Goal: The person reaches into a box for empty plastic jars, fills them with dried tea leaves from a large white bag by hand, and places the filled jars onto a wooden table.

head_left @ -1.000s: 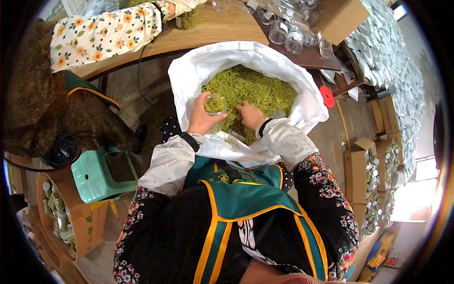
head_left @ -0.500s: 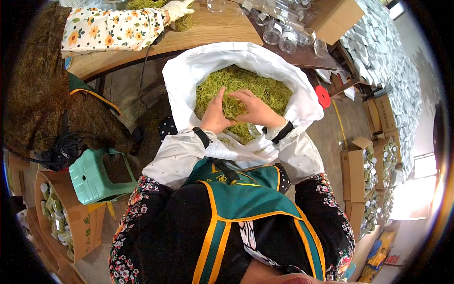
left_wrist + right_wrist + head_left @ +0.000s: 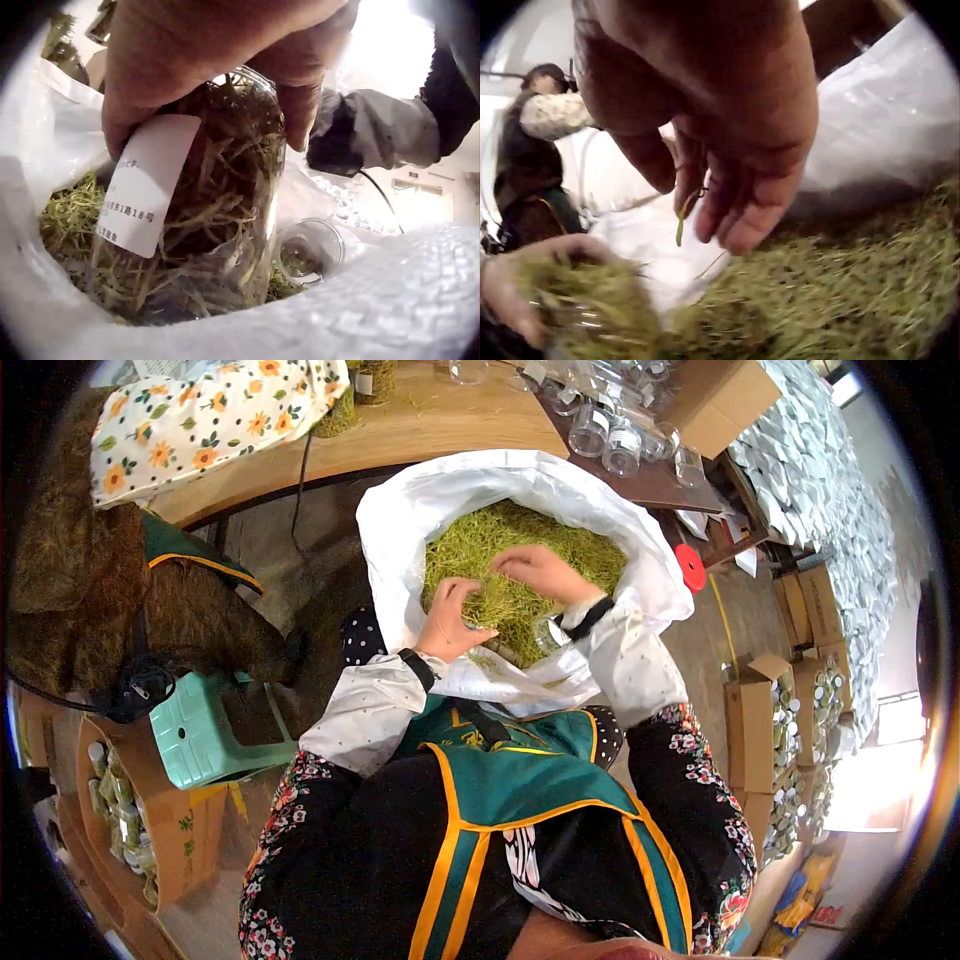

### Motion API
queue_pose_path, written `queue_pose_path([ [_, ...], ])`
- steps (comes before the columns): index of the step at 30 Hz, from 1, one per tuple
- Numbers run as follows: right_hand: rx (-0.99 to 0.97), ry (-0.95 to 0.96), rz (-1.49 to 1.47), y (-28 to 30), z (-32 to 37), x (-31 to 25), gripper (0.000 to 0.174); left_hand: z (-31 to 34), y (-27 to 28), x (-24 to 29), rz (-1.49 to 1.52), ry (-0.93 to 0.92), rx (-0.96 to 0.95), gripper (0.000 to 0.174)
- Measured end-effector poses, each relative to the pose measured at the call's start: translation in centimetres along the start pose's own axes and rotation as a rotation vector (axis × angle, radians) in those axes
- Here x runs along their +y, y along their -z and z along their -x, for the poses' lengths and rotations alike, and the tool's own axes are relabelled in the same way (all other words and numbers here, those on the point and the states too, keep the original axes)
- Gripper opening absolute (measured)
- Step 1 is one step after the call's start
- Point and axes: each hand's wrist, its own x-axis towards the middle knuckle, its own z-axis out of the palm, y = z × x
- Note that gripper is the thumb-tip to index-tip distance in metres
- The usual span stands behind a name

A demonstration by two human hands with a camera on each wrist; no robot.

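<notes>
A white sack (image 3: 390,560) stands open before me, full of dried yellow-green plant strands (image 3: 540,525). Over its near left part, my left hand (image 3: 447,625) grips a labelled clear jar (image 3: 225,202) from above, fingers and thumb around its upper part. The same kind of strands fill this jar. My right hand (image 3: 545,573) hangs over the strands, right of the jar, fingers loosely bent. In the right wrist view a single thin strand (image 3: 680,229) dangles at its fingertips. A second clear jar (image 3: 548,633) lies in the sack below my right wrist.
Another person's flowered sleeve (image 3: 210,425) reaches over the wooden table (image 3: 440,420) at far left. Clear jars (image 3: 620,445) crowd the dark table beyond the sack. A green stool (image 3: 190,735) and boxes of filled jars (image 3: 195,820) stand left; more boxes (image 3: 750,730) are at right.
My right hand came out of the strands to the jar, both hands together there, then drew off up and right. The left hand keeps the jar. The other person's arm pulled back left.
</notes>
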Motion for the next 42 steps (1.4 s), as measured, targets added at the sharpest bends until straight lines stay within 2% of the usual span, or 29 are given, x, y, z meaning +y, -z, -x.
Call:
queue_pose_path([
  [1,0.049,-0.052,0.067,1.1,-1.3,2.7,0.040,0.2,0.2,-0.1,0.001,-0.068,0.013,0.077],
  [3,0.185,-0.138,0.508,3.0,-3.4,9.2,0.060,0.7,0.3,0.4,-0.011,-0.013,0.008,0.072],
  [5,0.156,-0.565,0.694,3.0,-4.1,11.3,0.084,0.9,0.1,0.4,-0.031,0.022,-0.048,0.071],
  [6,0.095,-0.702,0.645,2.8,-4.3,11.7,0.092,0.9,0.2,0.9,-0.005,0.087,-0.053,0.068],
  [7,0.136,-0.788,0.736,1.2,-3.5,8.5,0.093,0.9,0.2,0.8,-0.006,0.086,-0.052,0.068],
  [9,0.254,-0.785,0.779,-1.1,-4.2,9.3,0.084,0.7,0.0,0.4,-0.001,0.078,-0.045,0.067],
  [10,0.248,-0.788,0.781,-0.9,-4.1,9.4,0.084,0.7,0.1,0.6,0.003,0.083,-0.046,0.067],
  [12,0.225,-0.633,0.827,-0.5,-4.2,9.9,0.070,0.8,0.4,0.1,0.030,0.072,-0.046,0.067],
  [13,0.228,-0.636,0.827,-0.3,-3.9,9.9,0.070,0.8,0.4,-0.1,0.032,0.069,-0.048,0.067],
  [15,0.130,-0.497,0.771,0.5,-2.5,9.9,0.056,0.7,0.1,-0.2,0.012,0.060,-0.039,0.067],
  [17,0.081,-0.437,0.741,0.2,-0.8,11.7,0.052,0.6,0.3,0.0,0.030,0.063,-0.041,0.067],
  [19,-0.142,-0.160,0.588,-0.8,1.6,11.8,0.050,0.8,0.4,0.0,0.045,0.066,-0.041,0.066],
  [20,-0.144,-0.160,0.594,-0.7,2.3,11.7,0.050,0.8,0.2,-0.3,0.040,0.060,-0.043,0.066],
  [22,0.075,-0.097,0.518,-0.3,3.5,10.5,0.046,0.9,0.2,-0.3,0.034,0.058,-0.046,0.065],
  [23,0.074,-0.102,0.512,0.2,3.4,10.7,0.046,1.1,0.2,-0.3,0.027,0.038,-0.020,0.066],
  [25,0.269,-0.184,0.640,2.2,2.1,11.3,0.057,1.3,0.2,0.1,0.017,0.012,-0.009,0.067],
  [26,0.276,-0.188,0.636,2.8,1.5,11.4,0.057,1.2,0.2,0.3,0.013,0.030,-0.020,0.067],
  [28,0.102,-0.340,0.734,3.0,-0.1,10.4,0.074,1.2,0.2,0.5,0.006,0.045,-0.030,0.067],
  [29,0.103,-0.338,0.733,2.3,-0.6,10.1,0.074,1.2,0.2,0.6,0.000,0.049,-0.029,0.068],
  [31,-0.036,-0.469,0.874,0.7,-2.4,10.7,0.088,0.9,0.2,0.7,-0.009,0.058,-0.021,0.068],
  [32,-0.008,-0.534,0.865,-0.2,-3.2,11.1,0.097,0.9,0.2,0.8,0.006,0.069,-0.037,0.068],
  [33,-0.012,-0.526,0.867,-0.3,-3.7,11.0,0.097,0.9,0.2,0.6,0.020,0.079,-0.051,0.068],
  [35,-0.002,-0.637,0.835,-0.7,-4.4,10.8,0.101,1.0,0.1,0.3,0.003,0.063,-0.029,0.068],
  [37,-0.012,-0.663,0.865,-0.3,-4.5,10.0,0.097,0.9,0.0,0.3,0.005,0.080,-0.051,0.068],
  [39,-0.044,-0.660,0.839,0.5,-4.5,9.6,0.086,0.7,0.0,0.3,0.000,0.067,-0.045,0.067],
  [40,0.015,-0.610,0.822,0.7,-4.1,9.7,0.078,0.6,0.0,0.2,-0.007,0.053,-0.039,0.067],
  [42,0.037,-0.556,0.797,1.2,-3.5,10.0,0.074,0.5,0.0,0.1,0.003,0.055,-0.039,0.067],
])
